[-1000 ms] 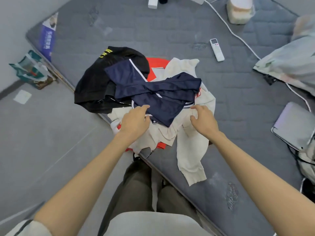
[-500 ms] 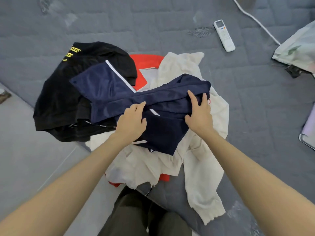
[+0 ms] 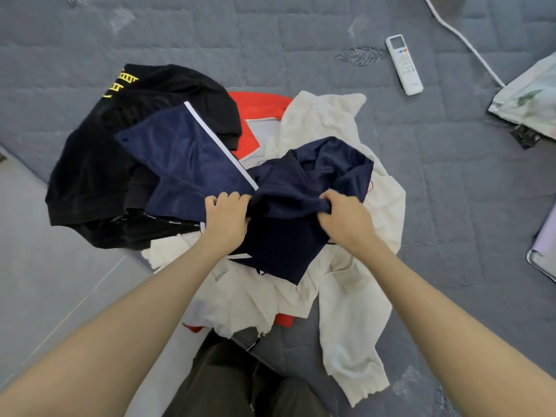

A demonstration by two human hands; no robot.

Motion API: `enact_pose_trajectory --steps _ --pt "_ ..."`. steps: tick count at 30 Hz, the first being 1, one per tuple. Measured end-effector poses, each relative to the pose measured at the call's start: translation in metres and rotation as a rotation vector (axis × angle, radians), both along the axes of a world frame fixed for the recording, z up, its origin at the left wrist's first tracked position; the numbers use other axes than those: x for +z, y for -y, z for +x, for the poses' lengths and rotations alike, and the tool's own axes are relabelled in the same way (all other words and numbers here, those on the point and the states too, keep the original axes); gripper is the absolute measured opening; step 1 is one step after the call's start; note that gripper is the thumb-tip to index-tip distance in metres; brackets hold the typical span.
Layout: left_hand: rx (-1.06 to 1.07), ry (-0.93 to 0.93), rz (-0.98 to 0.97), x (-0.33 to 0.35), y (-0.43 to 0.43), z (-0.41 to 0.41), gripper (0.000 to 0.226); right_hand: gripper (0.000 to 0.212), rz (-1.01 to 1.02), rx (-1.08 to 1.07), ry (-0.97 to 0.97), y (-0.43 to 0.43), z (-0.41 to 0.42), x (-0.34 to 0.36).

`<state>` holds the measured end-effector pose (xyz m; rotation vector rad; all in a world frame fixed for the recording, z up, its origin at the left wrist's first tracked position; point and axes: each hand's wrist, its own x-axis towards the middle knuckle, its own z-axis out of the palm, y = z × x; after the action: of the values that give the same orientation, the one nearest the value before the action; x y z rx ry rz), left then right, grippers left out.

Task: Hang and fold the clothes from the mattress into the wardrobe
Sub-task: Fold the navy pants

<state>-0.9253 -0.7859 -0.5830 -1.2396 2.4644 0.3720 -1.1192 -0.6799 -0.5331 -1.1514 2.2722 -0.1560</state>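
Your left hand (image 3: 226, 219) and right hand (image 3: 346, 219): both grips clenched on bunched navy garment (image 3: 279, 206), fingers curled into fabric. It tops the clothes pile (image 3: 346, 145) at the mattress (image 3: 451, 206) edge.

wear: dark olive-brown trousers (image 3: 240, 386), plain, softly creased | forearms (image 3: 150, 311): both bare along all visible length | left hand (image 3: 226, 219): bare | right hand (image 3: 346, 225): bare
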Motion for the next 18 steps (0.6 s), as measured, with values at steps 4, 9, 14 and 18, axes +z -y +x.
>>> enact_pose_trajectory --steps 4,9,14,18 --pt "-0.033 0.025 0.112 0.020 -0.029 0.026 0.028 0.019 0.100 0.051 0.035 -0.039 0.028 0.010" --pt "0.001 0.061 0.236 0.039 -0.072 0.067 0.031 0.020 0.195 0.136 0.058 -0.074 0.051 0.023" --pt "0.092 0.001 0.296 0.050 -0.106 0.092 0.038 0.021 0.260 0.193 -0.011 -0.103 0.067 0.035" --pt "0.134 -0.138 0.291 0.062 -0.137 0.089 0.028 0.024 0.375 0.185 -0.121 -0.136 0.067 0.046"
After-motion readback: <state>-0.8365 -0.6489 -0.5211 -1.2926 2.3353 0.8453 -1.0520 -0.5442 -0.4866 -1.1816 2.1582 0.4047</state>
